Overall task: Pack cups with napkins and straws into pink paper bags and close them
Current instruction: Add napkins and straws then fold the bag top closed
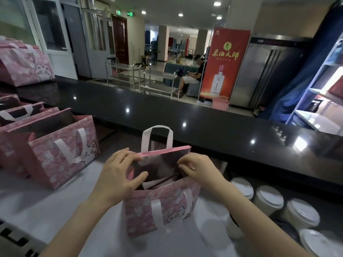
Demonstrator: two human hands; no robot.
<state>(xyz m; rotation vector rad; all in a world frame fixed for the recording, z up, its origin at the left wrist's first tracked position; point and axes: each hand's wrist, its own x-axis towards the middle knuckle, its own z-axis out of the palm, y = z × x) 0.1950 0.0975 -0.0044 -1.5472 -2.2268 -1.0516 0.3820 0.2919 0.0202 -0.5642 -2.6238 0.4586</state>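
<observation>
Both hands clamped on the open mouth of a pink paper bag

Left hand grips the mouth's left side between fingers and thumb; right hand pinches its right side; the bag stands upright on the white table, far handle raised; lidded cups at 4 o'clock; more pink bags at 9 o'clock; black counter at 12 o'clock.

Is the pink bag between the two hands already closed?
No: the pink bag stands with its mouth open and its dark inside visible, while the left hand and the right hand hold its top edges.
</observation>
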